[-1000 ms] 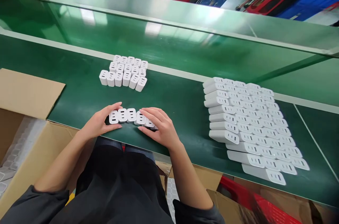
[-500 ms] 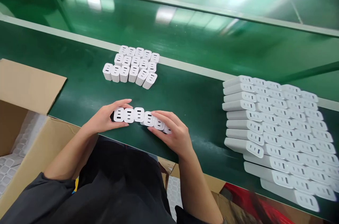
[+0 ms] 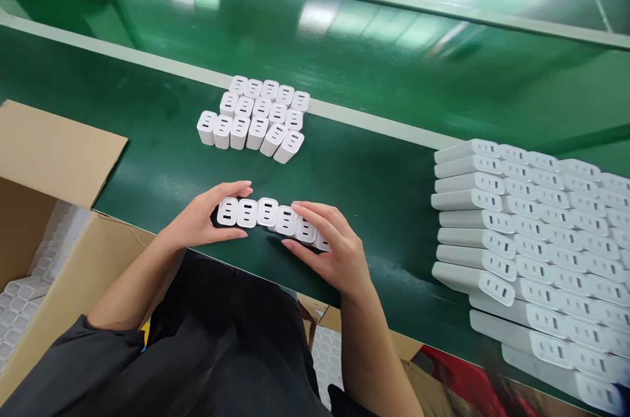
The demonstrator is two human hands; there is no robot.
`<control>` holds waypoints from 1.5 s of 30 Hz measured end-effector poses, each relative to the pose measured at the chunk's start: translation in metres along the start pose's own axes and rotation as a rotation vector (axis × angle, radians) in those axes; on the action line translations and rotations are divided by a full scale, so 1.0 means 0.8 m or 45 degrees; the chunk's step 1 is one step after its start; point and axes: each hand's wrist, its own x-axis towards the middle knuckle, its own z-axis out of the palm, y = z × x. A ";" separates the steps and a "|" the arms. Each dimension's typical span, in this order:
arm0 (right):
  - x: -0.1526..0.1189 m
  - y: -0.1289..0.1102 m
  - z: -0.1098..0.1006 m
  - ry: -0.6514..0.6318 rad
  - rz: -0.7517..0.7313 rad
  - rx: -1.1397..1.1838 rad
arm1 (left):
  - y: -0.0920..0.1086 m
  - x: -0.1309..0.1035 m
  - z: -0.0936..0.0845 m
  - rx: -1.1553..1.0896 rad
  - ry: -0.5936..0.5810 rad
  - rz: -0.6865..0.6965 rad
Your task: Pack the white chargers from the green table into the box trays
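Observation:
A short row of white USB chargers [image 3: 267,212] stands on the green bench near its front edge, ports facing up. My left hand [image 3: 207,217] wraps the row's left end, fingers along the far side and thumb along the near side. At the right end my right hand [image 3: 339,243] grips the row the same way and partly covers the last chargers. The row bends a little, its right half sitting lower. Beyond the hands, three uneven rows of similar chargers [image 3: 257,132] stand against the pale strip.
At the right, a big block of white chargers [image 3: 536,226] is lined up on the green bench [image 3: 384,207]. An open cardboard box [image 3: 63,151] stands at the left, with clear plastic trays [image 3: 20,312] inside. More trays [image 3: 327,354] show below the bench edge.
The whole view has shifted slightly, so the block at the right sits further toward the edge. Both hands keep the same hold on the charger row.

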 end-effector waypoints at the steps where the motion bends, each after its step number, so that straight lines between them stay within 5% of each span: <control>1: 0.000 0.000 0.000 0.008 -0.006 -0.004 | 0.003 0.001 0.000 0.052 0.021 0.025; 9: -0.002 -0.002 -0.004 -0.030 0.046 0.028 | 0.033 0.023 0.009 0.551 0.068 0.223; 36: -0.011 0.000 -0.029 -0.222 0.171 0.416 | 0.029 0.034 0.003 0.596 -0.065 0.255; 45: -0.013 0.000 -0.024 -0.197 0.304 0.340 | 0.026 0.033 0.001 0.559 -0.097 0.272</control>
